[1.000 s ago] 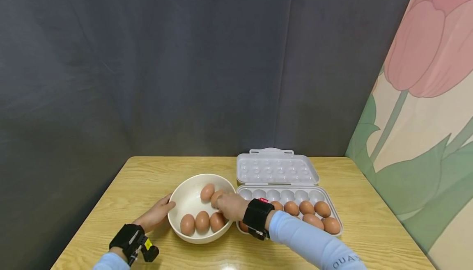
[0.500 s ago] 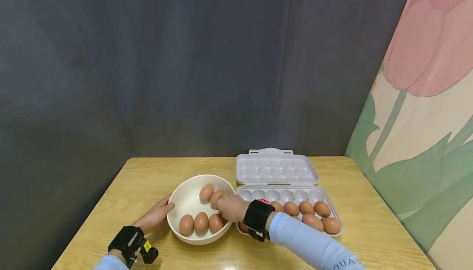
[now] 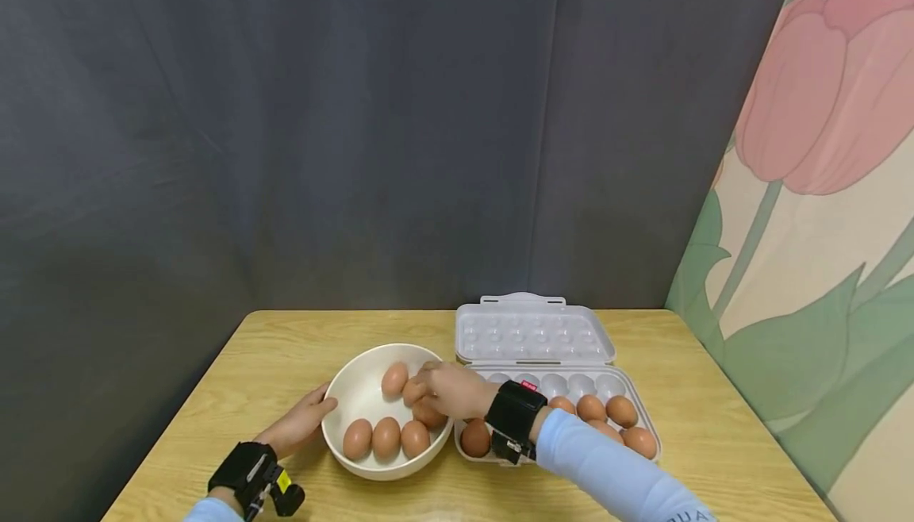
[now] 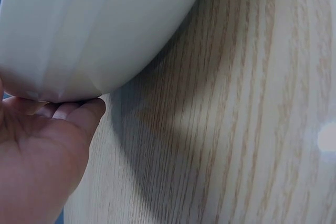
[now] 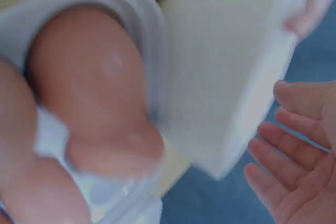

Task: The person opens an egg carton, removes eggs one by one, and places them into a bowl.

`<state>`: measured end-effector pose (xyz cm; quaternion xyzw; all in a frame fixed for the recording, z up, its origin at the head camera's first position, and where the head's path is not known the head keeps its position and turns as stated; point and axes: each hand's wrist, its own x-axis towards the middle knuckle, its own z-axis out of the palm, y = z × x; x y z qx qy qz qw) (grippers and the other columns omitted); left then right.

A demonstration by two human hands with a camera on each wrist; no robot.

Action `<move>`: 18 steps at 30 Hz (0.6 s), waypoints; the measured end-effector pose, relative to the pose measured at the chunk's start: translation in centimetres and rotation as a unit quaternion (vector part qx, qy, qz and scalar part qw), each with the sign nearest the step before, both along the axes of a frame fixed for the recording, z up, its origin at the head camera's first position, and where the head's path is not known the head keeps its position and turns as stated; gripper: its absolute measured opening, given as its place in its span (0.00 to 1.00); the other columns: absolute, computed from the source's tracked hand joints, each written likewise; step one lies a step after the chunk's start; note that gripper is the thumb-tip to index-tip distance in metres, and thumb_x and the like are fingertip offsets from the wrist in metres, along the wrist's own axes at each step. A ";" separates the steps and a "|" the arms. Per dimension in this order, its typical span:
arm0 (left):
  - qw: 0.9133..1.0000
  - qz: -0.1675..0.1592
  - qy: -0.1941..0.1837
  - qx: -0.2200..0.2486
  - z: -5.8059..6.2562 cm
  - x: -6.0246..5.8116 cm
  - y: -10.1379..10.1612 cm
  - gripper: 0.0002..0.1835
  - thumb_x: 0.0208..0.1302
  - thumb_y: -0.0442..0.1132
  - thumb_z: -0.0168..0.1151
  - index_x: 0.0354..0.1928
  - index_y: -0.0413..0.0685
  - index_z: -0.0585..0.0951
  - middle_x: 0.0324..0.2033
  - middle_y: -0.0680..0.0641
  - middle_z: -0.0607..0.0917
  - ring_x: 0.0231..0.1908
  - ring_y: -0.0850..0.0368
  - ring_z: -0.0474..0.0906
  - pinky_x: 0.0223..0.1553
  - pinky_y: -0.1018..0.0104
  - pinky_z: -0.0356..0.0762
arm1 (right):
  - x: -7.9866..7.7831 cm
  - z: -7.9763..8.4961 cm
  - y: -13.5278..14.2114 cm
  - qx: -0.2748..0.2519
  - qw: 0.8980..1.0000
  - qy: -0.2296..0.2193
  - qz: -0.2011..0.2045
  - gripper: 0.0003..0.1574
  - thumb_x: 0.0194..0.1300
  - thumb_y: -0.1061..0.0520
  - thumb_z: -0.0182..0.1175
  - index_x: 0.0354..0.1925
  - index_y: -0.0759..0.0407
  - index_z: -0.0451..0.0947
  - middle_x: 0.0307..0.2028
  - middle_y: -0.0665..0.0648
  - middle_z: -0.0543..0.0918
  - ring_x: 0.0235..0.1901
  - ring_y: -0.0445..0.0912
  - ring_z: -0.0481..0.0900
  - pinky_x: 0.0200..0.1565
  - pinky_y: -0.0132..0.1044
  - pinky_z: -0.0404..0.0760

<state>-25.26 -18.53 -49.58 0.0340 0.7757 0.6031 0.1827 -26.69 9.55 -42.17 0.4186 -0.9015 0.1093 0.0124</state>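
Observation:
My left hand (image 3: 300, 424) grips the left rim of a cream bowl (image 3: 360, 393), thumb over the edge and fingers against the outside. In the left wrist view the fingertips (image 4: 93, 109) press under the bowl's outer wall (image 4: 100, 30). Several brown eggs lie inside, among them one egg (image 3: 386, 438) in the front row and another egg (image 3: 430, 414) close under my right hand (image 3: 460, 391). That hand hovers over the bowl's right rim. The right wrist view, somewhat blurred, shows its fingers (image 5: 294, 148) loosely spread with nothing between them.
To the bowl's right stands a plastic egg carton with its lid (image 3: 535, 333) tipped back. Brown eggs (image 3: 621, 411) fill part of it; other cups (image 3: 580, 385) in the back row hold none. My right forearm (image 3: 607, 458) covers some cups. A dark curtain (image 3: 400, 149) hangs behind the table.
My right hand has drawn up and slightly right, its fingers loosened. An egg formerly hidden by it now shows in the bowl. The left hand keeps its grip on the rim.

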 end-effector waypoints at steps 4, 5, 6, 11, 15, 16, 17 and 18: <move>1.000 -0.004 -0.005 0.006 0.0 -0.1 0.1 0.28 0.71 0.36 0.32 0.70 0.35 0.45 0.68 0.31 0.48 0.67 0.36 0.49 0.65 0.43 0.53 | -1.0 1.7 1.7 -0.026 0.998 0.007 -0.060 0.25 0.60 0.59 0.58 0.55 0.65 0.70 0.50 0.60 0.78 0.50 0.50 0.77 0.51 0.40 0.77; 1.000 -0.004 -0.005 0.008 0.0 -0.1 0.1 0.28 0.71 0.36 0.32 0.70 0.35 0.45 0.69 0.31 0.48 0.67 0.36 0.49 0.65 0.43 0.52 | -1.3 2.0 2.1 -0.024 0.997 0.006 -0.078 0.27 0.60 0.60 0.57 0.57 0.66 0.67 0.51 0.62 0.77 0.49 0.51 0.77 0.51 0.42 0.77; 1.000 -0.001 -0.008 0.009 0.0 -0.2 0.2 0.28 0.71 0.36 0.33 0.70 0.36 0.45 0.69 0.32 0.48 0.67 0.37 0.49 0.65 0.43 0.52 | -1.4 2.3 2.6 -0.018 0.996 0.000 -0.089 0.26 0.60 0.61 0.57 0.57 0.67 0.67 0.50 0.63 0.76 0.48 0.52 0.77 0.50 0.42 0.78; 1.000 -0.006 -0.012 -0.003 -0.2 -0.2 0.2 0.28 0.72 0.37 0.32 0.70 0.35 0.44 0.69 0.31 0.46 0.67 0.36 0.48 0.65 0.43 0.52 | -1.4 2.2 4.7 0.063 0.990 -0.076 -0.103 0.19 0.58 0.64 0.58 0.50 0.64 0.74 0.47 0.60 0.77 0.43 0.50 0.78 0.47 0.41 0.79; 1.000 0.002 -0.010 -0.008 0.0 -0.3 -0.1 0.28 0.72 0.37 0.32 0.70 0.36 0.45 0.69 0.31 0.47 0.67 0.36 0.48 0.65 0.43 0.52 | -0.9 1.1 5.1 0.095 0.983 -0.121 -0.104 0.22 0.57 0.60 0.60 0.51 0.58 0.75 0.45 0.56 0.79 0.44 0.47 0.77 0.50 0.38 0.77; 1.000 0.007 -0.011 -0.010 0.1 -0.3 -0.2 0.28 0.72 0.37 0.33 0.70 0.36 0.45 0.69 0.32 0.47 0.67 0.37 0.49 0.65 0.43 0.52 | -0.9 0.7 5.0 0.096 0.982 -0.123 -0.104 0.21 0.57 0.58 0.60 0.51 0.57 0.75 0.43 0.55 0.79 0.42 0.46 0.77 0.50 0.38 0.77; 1.000 0.011 -0.014 -0.013 0.2 -0.2 -0.3 0.28 0.71 0.37 0.33 0.70 0.36 0.45 0.69 0.31 0.48 0.67 0.36 0.49 0.65 0.43 0.53 | -0.8 0.4 4.9 0.091 0.983 -0.125 -0.103 0.21 0.56 0.57 0.60 0.50 0.57 0.75 0.41 0.54 0.80 0.40 0.45 0.77 0.48 0.37 0.77; 1.000 0.010 -0.015 -0.020 0.2 -0.2 -0.4 0.28 0.72 0.38 0.33 0.70 0.36 0.45 0.68 0.31 0.47 0.67 0.36 0.49 0.65 0.43 0.53 | -0.8 0.0 4.9 0.087 0.983 -0.124 -0.102 0.20 0.56 0.56 0.61 0.49 0.56 0.75 0.38 0.53 0.80 0.37 0.44 0.76 0.47 0.36 0.77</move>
